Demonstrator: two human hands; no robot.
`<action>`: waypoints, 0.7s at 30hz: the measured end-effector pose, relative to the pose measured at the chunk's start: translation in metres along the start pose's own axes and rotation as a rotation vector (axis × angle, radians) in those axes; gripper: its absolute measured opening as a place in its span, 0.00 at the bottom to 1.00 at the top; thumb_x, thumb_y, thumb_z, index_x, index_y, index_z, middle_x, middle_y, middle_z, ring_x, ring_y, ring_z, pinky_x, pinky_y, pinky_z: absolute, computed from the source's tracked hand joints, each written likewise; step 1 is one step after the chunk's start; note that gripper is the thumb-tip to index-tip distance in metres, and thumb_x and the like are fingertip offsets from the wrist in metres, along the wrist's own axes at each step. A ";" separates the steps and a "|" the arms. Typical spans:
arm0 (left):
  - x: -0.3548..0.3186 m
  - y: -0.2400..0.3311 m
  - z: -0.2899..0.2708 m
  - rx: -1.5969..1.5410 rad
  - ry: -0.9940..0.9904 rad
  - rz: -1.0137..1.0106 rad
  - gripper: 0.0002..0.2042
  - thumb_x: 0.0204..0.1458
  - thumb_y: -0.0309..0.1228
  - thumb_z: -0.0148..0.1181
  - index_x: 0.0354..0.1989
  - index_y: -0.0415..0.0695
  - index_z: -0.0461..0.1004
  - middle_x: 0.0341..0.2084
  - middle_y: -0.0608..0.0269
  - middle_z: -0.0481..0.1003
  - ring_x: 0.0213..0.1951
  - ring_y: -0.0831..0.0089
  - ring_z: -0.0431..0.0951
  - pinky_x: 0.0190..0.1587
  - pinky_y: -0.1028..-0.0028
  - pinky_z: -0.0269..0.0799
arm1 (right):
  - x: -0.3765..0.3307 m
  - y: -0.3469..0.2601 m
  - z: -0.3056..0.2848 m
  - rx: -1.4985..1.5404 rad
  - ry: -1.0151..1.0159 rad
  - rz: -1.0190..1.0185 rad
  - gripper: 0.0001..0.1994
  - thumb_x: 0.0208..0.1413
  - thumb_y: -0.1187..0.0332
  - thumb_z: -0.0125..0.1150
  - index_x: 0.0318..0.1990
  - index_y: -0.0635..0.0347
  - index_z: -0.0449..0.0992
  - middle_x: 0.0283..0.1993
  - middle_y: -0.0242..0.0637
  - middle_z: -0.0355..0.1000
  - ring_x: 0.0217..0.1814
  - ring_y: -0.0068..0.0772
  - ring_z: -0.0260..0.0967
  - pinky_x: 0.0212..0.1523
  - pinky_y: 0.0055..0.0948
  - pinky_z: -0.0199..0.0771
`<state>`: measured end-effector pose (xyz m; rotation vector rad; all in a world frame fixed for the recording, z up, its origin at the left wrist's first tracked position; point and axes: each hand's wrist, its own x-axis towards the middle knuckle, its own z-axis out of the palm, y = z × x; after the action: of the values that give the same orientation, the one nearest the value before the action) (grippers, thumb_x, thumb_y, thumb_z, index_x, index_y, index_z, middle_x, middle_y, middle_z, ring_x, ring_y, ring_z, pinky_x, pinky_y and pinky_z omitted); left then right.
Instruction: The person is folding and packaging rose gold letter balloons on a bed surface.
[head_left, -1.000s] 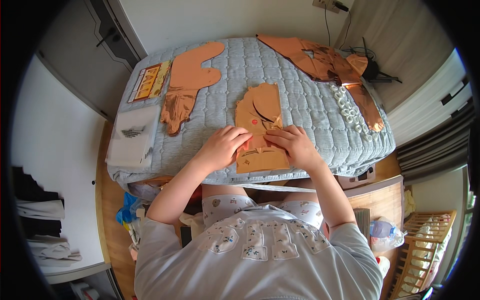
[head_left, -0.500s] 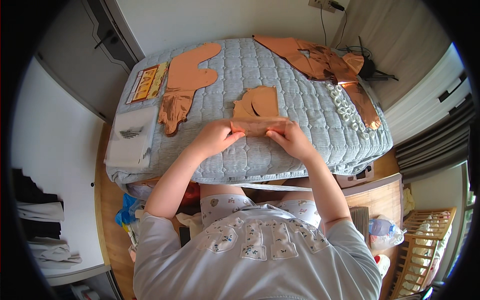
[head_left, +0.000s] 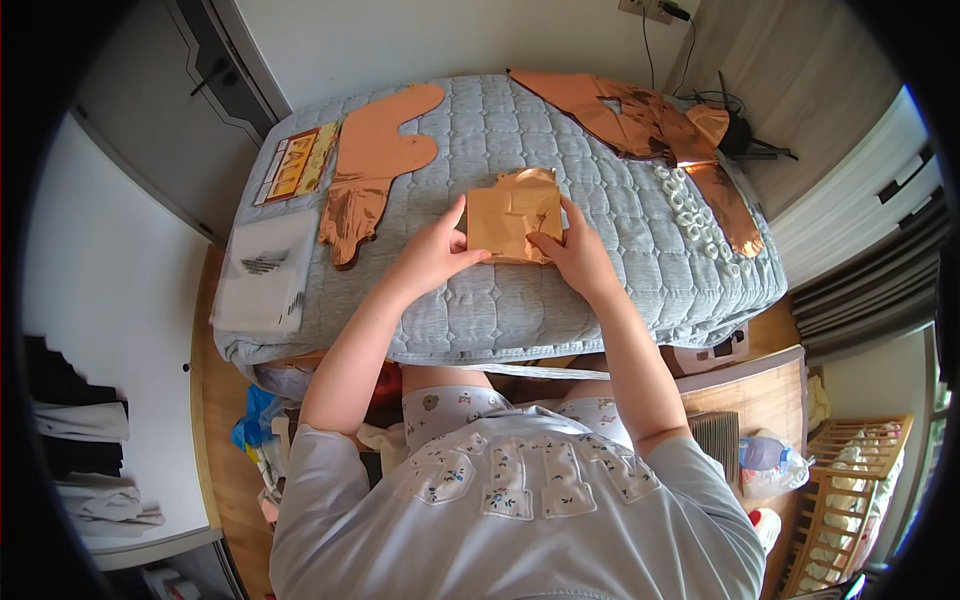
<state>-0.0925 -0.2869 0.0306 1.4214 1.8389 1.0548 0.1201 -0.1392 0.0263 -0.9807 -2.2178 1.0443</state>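
Note:
A copper-coloured foil balloon, folded into a rough square (head_left: 500,222), lies on the grey quilted mattress right in front of me. Its rounded, scalloped end sticks out beyond the far edge of the fold. My left hand (head_left: 440,252) grips the left side, thumb on the near left corner and fingers along the edge. On the right side, my right hand (head_left: 580,252) presses its thumb onto the top of the foil, with fingers round the right edge. The undersides of the fingers are partly hidden.
A flat copper foil balloon (head_left: 375,145) lies at the left, a crumpled one (head_left: 640,120) at the far right. Several white rings (head_left: 690,218) lie near it. At the left are a yellow printed card (head_left: 297,165) and a clear plastic bag (head_left: 262,275). The mattress edge (head_left: 500,352) runs near my legs.
The near part of the foil, held raised between both hands, is now folded over away from me onto the rest. My hands have moved to its left and right sides.

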 end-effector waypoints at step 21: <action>0.009 0.021 0.010 0.523 0.146 -0.125 0.38 0.60 0.38 0.63 0.77 0.47 0.53 0.55 0.53 0.74 0.51 0.63 0.80 0.55 0.63 0.75 | 0.012 0.000 0.014 -0.179 0.045 0.056 0.38 0.57 0.62 0.69 0.72 0.62 0.60 0.54 0.56 0.78 0.57 0.57 0.76 0.56 0.43 0.75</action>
<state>-0.0762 -0.2732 0.0437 1.5116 2.3973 0.6516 0.1028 -0.1359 0.0197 -1.1371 -2.2894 0.8490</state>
